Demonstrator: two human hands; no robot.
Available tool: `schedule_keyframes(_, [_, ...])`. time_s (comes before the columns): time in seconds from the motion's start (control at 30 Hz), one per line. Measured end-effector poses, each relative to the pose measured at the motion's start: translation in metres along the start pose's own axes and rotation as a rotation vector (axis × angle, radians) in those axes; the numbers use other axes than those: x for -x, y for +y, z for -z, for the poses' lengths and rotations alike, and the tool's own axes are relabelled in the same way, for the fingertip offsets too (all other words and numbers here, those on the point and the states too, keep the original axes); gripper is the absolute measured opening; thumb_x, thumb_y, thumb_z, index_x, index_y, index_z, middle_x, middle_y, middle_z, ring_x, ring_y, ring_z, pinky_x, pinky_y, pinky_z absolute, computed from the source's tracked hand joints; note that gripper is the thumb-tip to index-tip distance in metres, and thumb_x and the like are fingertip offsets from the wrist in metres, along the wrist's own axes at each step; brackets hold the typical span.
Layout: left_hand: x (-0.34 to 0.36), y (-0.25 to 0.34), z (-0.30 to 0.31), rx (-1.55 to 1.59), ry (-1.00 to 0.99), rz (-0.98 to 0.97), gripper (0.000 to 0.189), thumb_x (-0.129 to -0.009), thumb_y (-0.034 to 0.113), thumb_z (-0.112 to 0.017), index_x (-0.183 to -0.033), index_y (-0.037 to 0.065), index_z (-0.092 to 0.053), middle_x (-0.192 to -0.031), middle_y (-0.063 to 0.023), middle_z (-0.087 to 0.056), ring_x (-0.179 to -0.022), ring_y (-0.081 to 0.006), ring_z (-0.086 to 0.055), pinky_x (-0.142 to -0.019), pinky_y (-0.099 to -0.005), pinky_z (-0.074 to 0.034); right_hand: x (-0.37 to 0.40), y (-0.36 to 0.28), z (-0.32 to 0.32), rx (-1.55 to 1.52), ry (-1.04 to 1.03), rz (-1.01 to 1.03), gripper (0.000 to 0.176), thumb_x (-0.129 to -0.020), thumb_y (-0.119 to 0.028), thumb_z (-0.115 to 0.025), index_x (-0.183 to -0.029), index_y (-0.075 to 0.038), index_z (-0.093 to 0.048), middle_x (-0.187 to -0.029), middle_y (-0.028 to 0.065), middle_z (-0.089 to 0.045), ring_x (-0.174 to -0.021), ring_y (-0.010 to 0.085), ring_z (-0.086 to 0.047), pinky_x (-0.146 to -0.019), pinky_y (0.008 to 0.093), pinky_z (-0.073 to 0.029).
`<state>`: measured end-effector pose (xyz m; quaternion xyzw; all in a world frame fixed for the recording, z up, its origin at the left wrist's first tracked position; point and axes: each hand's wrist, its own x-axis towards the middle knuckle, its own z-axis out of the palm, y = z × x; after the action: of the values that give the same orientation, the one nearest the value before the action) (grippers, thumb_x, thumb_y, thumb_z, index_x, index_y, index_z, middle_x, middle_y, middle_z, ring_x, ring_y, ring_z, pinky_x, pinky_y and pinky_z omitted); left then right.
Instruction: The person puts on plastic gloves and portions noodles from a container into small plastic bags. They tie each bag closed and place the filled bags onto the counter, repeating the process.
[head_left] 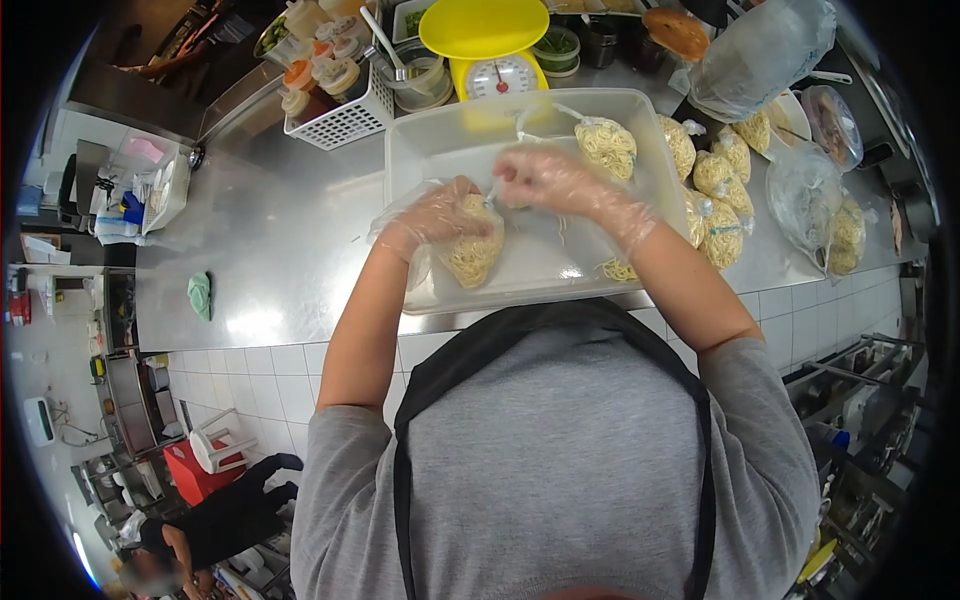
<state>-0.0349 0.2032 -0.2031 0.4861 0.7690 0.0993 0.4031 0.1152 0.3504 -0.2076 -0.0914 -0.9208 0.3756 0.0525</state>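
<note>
Both my hands wear clear plastic gloves over a translucent plastic tub (640, 110). My left hand (445, 222) is closed around a clear bag of noodles (472, 258) in the tub's left part. Beside the bag's upper end, my right hand (545, 180) has its fingers pinched together; what they hold, if anything, is too small and blurred to name. Another bag of noodles (606, 148) lies in the tub's upper right. A few loose noodles (617, 270) rest on the tub floor near its lower right corner.
Several noodle bags (718, 175) lie right of the tub. Behind it are a yellow scale (497, 75) and a white basket (345, 118) of bottles. A green cloth (200, 296) is on the steel counter (260, 230). Another person (220, 520) is at the lower left.
</note>
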Motion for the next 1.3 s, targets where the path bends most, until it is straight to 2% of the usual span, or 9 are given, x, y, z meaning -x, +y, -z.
schedule_keyframes(0.2, [-0.011,-0.010,-0.013,0.162,0.088,-0.233,0.057,-0.063,0.032,-0.074,-0.108,0.003,-0.051,-0.110,-0.0152,-0.056,-0.104,-0.0270,-0.052,-0.089,-0.0342,-0.039,-0.001,0.005,-0.018,0.097,-0.218,0.088,0.022,-0.075,-0.014,-0.062,-0.093,-0.005,-0.052,-0.090,0.0102,-0.057,-0.084,0.0258,-0.054,-0.075,0.0349,-0.042])
schedule_keyframes(0.3, [-0.010,-0.011,-0.012,0.172,0.067,-0.228,0.051,-0.067,0.025,-0.072,-0.108,0.004,-0.051,-0.109,-0.0119,-0.057,-0.103,-0.0226,-0.052,-0.089,-0.0315,-0.039,0.001,0.009,-0.012,0.004,-0.196,0.115,0.019,-0.075,-0.014,-0.061,-0.089,-0.005,-0.053,-0.082,0.0095,-0.056,-0.077,0.0244,-0.054,-0.072,0.0335,-0.042])
schedule_keyframes(0.47, [-0.010,0.004,-0.016,0.641,-0.031,-0.305,0.037,-0.079,0.015,-0.065,-0.112,0.006,-0.050,-0.106,-0.0036,-0.054,-0.101,-0.0137,-0.049,-0.090,-0.0274,-0.038,0.009,0.007,0.009,-0.074,-0.103,0.064,0.014,-0.076,-0.010,-0.060,-0.088,-0.004,-0.054,-0.080,0.0077,-0.056,-0.075,0.0202,-0.053,-0.070,0.0316,-0.043])
schedule_keyframes(0.6, [-0.029,-0.003,-0.029,0.517,0.037,-0.361,0.034,-0.083,0.017,-0.062,-0.113,0.006,-0.049,-0.107,-0.0050,-0.054,-0.100,-0.0141,-0.049,-0.089,-0.0278,-0.039,0.009,0.009,0.014,-0.086,-0.060,0.065,0.015,-0.076,-0.008,-0.060,-0.090,-0.004,-0.055,-0.081,0.0063,-0.057,-0.075,0.0173,-0.054,-0.070,0.0307,-0.043])
schedule_keyframes(0.67, [-0.033,-0.007,-0.033,0.236,0.255,-0.521,0.034,-0.084,0.018,-0.061,-0.113,0.004,-0.048,-0.105,-0.0079,-0.054,-0.097,-0.0158,-0.051,-0.087,-0.0289,-0.040,0.009,0.012,0.010,-0.093,-0.028,0.029,0.015,-0.076,-0.008,-0.060,-0.090,-0.005,-0.055,-0.080,0.0059,-0.057,-0.074,0.0172,-0.054,-0.070,0.0304,-0.044])
schedule_keyframes(0.77, [-0.033,-0.004,-0.036,0.094,0.365,-0.600,0.030,-0.085,0.019,-0.058,-0.109,0.003,-0.048,-0.101,-0.0113,-0.053,-0.092,-0.0195,-0.052,-0.083,-0.0311,-0.041,0.007,0.018,0.003,-0.158,0.014,0.005,0.014,-0.075,-0.007,-0.060,-0.088,-0.005,-0.055,-0.078,0.0049,-0.057,-0.073,0.0163,-0.053,-0.069,0.0298,-0.044])
schedule_keyframes(1.03, [-0.028,0.007,-0.042,0.002,0.392,-0.577,0.025,-0.087,0.019,-0.054,-0.106,0.004,-0.047,-0.100,-0.0132,-0.051,-0.093,-0.0229,-0.051,-0.083,-0.0329,-0.040,0.004,0.032,0.002,-0.108,0.089,0.065,0.014,-0.073,-0.006,-0.061,-0.082,-0.006,-0.051,-0.077,0.0030,-0.054,-0.074,0.0125,-0.051,-0.067,0.0271,-0.043])
schedule_keyframes(1.1, [-0.031,0.002,-0.043,0.024,0.372,-0.563,0.027,-0.087,0.020,-0.054,-0.107,0.003,-0.047,-0.102,-0.0138,-0.051,-0.095,-0.0224,-0.051,-0.084,-0.0329,-0.040,0.007,0.018,0.013,-0.115,-0.053,-0.099,0.016,-0.072,-0.006,-0.063,-0.081,-0.006,-0.051,-0.077,0.0020,-0.054,-0.074,0.0112,-0.051,-0.068,0.0267,-0.043])
schedule_keyframes(1.3, [-0.021,0.008,-0.040,0.328,0.087,-0.393,0.045,-0.086,0.026,-0.055,-0.120,0.000,-0.044,-0.113,-0.0150,-0.052,-0.105,-0.0247,-0.050,-0.090,-0.0339,-0.039,0.019,0.028,0.001,-0.290,-0.180,0.002,0.019,-0.070,-0.002,-0.066,-0.083,-0.004,-0.052,-0.078,0.0001,-0.053,-0.077,0.0088,-0.051,-0.070,0.0253,-0.045])
